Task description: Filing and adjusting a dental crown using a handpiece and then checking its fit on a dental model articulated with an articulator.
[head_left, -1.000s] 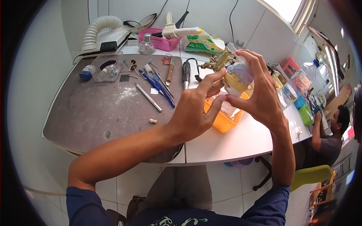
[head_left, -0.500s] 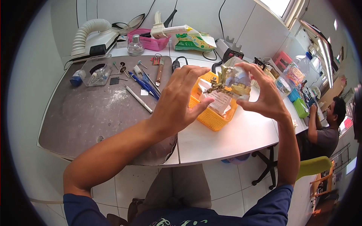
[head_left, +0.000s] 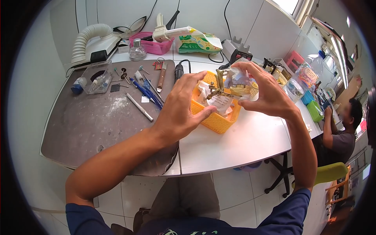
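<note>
A dental articulator (head_left: 219,83) with a brass-coloured hinge frame carries pale plaster tooth casts (head_left: 239,82). My right hand (head_left: 271,94) grips it at the casts' side, thumb below and fingers above. Facing the hinge side, my left hand (head_left: 177,107) has its fingers and thumb spread apart and holds nothing. A gap shows between its fingertips and the brass frame. Behind and below the articulator stands a yellow plastic basket (head_left: 219,125), with a printed paper slip (head_left: 219,105) inside. The articulator and my hands partly cover the basket.
On the grey mat (head_left: 86,129) lie a silver handpiece (head_left: 140,107), blue pens (head_left: 145,93), a wooden-handled knife (head_left: 161,78) and a clear box (head_left: 96,78). Behind are a pink basket (head_left: 156,47) and a glass burner (head_left: 137,51). A co-worker (head_left: 340,129) sits at far right.
The view has shifted slightly, with the bench moving a little left in the picture. Both hands and the articulator have moved slightly left. The right hand's grip and the left hand's spread remain.
</note>
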### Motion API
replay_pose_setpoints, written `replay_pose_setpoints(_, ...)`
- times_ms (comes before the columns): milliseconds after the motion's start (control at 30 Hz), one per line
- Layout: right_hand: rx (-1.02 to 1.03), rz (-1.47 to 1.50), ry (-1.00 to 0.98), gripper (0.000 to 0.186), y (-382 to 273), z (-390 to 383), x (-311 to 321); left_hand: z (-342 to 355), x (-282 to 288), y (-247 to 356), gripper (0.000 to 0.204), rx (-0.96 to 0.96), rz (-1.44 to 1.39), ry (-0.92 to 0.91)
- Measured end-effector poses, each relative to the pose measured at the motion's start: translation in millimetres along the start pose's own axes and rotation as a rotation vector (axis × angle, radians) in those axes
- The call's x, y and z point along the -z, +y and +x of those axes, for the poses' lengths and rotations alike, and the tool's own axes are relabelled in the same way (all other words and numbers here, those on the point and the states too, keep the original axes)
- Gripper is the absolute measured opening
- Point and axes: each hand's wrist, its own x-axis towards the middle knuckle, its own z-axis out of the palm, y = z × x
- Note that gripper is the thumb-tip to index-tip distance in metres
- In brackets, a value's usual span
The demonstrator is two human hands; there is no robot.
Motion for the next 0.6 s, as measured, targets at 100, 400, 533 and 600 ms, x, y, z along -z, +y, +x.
replay_pose_setpoints(100, 0.036, -0.050, -0.017, 0.070, -1, 5, 3, 2, -1, 3, 0.076, 0.061, -0.040, 0.029)
replay_pose_setpoints(400, 0.074, -0.108, -0.172, 0.066, 8, 22, 1, 3, 0, 0, 0.081, 0.137, -0.127, -0.044)
replay_pose_setpoints(533, 0.041, -0.050, -0.212, 0.066, 13, 23, -2, 2, -1, 1, 0.064, 0.119, -0.085, -0.069)
replay_pose_setpoints(600, 0.025, -0.067, -0.223, 0.066, 12, 22, -1, 0, -1, 2, 0.055, 0.068, 0.025, -0.106)
